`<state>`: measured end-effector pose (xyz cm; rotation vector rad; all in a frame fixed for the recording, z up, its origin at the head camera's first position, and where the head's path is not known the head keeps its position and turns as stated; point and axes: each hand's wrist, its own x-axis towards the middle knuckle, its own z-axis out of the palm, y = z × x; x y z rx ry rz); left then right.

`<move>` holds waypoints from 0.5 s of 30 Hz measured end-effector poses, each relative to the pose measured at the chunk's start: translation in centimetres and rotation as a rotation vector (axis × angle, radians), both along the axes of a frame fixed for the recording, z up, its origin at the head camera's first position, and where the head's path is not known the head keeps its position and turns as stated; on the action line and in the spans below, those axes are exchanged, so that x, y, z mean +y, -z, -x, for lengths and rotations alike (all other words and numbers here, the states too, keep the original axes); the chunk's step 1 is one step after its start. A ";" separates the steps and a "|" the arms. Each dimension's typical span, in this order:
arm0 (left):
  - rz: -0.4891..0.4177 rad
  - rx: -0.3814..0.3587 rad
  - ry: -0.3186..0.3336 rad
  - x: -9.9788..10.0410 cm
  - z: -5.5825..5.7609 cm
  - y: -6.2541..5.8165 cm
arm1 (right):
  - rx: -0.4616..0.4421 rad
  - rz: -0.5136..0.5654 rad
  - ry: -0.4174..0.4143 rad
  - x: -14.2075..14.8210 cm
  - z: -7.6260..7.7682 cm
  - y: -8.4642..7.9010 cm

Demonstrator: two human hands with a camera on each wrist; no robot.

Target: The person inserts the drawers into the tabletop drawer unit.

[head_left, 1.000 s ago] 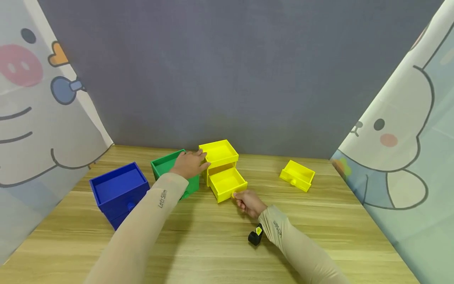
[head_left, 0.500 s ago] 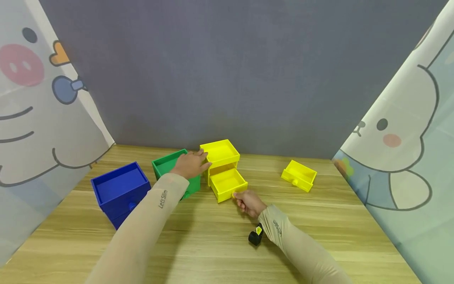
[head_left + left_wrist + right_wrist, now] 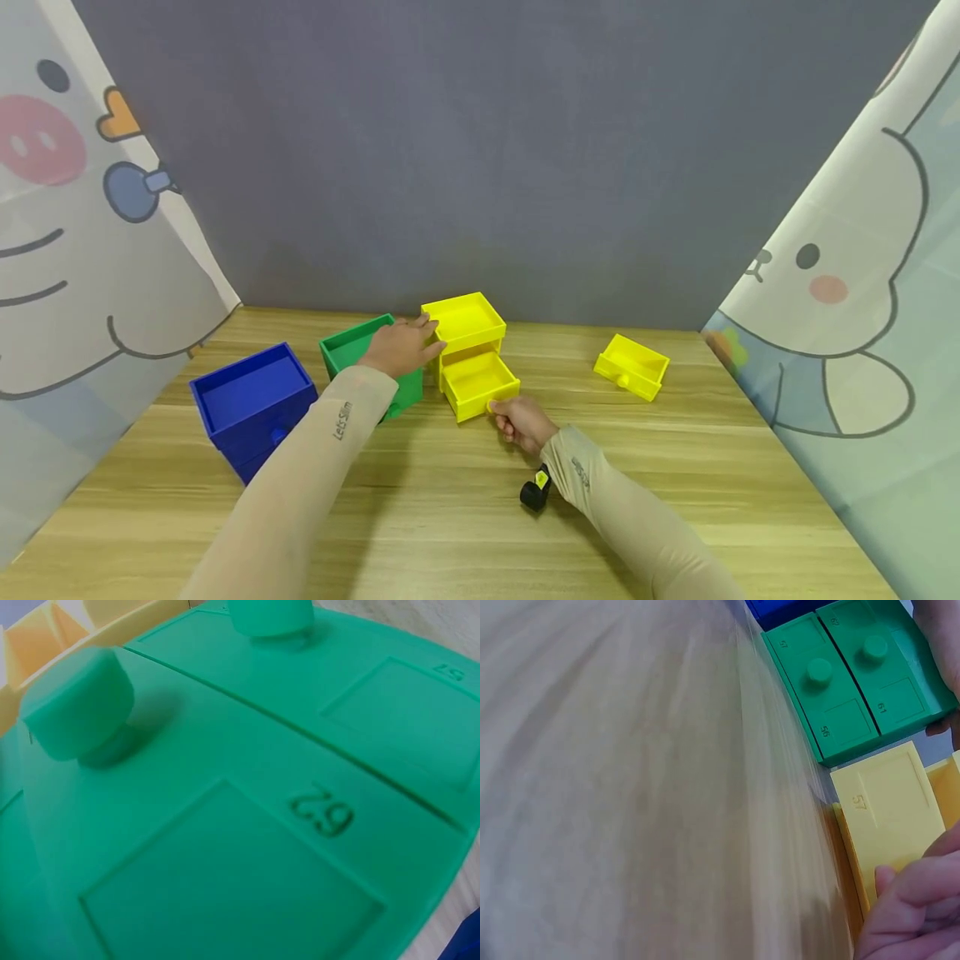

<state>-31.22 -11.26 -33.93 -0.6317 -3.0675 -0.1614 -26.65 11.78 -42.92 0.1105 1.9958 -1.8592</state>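
Observation:
A small yellow cabinet (image 3: 444,379) has an open-topped tray at its top and a lower drawer (image 3: 480,379) pulled partway out. My right hand (image 3: 525,423) pinches the knob of that drawer with thumb and curled fingers. In the right wrist view, the fingers (image 3: 915,904) lie over the drawer front (image 3: 889,806), marked 57, and hide the knob. My left hand (image 3: 401,346) reaches over the green cabinet (image 3: 408,390), its extended fingers resting on the yellow cabinet's left side. Green drawer fronts with round knobs (image 3: 79,705) fill the left wrist view.
A blue cabinet (image 3: 255,383) stands at the left, partly behind the left sleeve. A loose yellow drawer (image 3: 632,367) lies on the wooden table (image 3: 450,517) at the right. Beneath the right wrist is the black wrist camera (image 3: 534,493). A grey wall closes off the back.
The lower yellow drawer has slid slightly into its cabinet, with my right hand moving along on its knob. My left hand stays in place on the yellow cabinet.

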 end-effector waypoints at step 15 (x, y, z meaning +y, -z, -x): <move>-0.002 -0.014 -0.007 0.2 -0.1 -0.4 | -0.038 0.036 0.036 -0.2 -0.1 -0.9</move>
